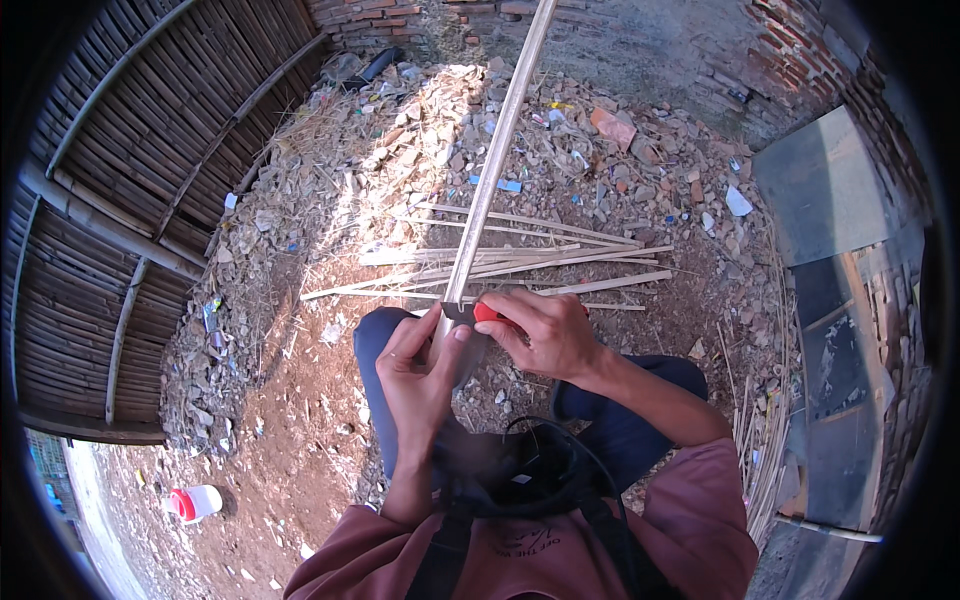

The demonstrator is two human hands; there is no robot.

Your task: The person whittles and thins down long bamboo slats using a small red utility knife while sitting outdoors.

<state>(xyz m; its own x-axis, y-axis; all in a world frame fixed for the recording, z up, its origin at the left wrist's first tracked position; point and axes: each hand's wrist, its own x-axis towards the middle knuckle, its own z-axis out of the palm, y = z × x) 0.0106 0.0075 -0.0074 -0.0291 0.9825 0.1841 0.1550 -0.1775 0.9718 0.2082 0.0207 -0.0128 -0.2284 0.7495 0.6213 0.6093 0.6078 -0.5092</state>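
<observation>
A long pale bamboo strip point(494, 175) runs from between my knees up and away toward the far wall. My left hand point(413, 365) is closed around its near end, with thumb and forefinger right at the blade. The red-handled knife point(487, 313) is in my right hand point(548, 332), fingers wrapped round the handle. Its dark metal blade lies across the strip, touching it; part of the blade is hidden by my left thumb. Beyond my hands, several split bamboo strips point(610, 286) lie crisscrossed on the ground.
Rubble and litter point(640, 180) cover the ground up to a brick wall point(660, 60). A bamboo-slat wall point(130, 130) stands at the left, worn panels point(825, 190) at the right. Near lower left lies a white container with a red lid point(196, 503). Thin strips point(765, 450) lie right of my knee.
</observation>
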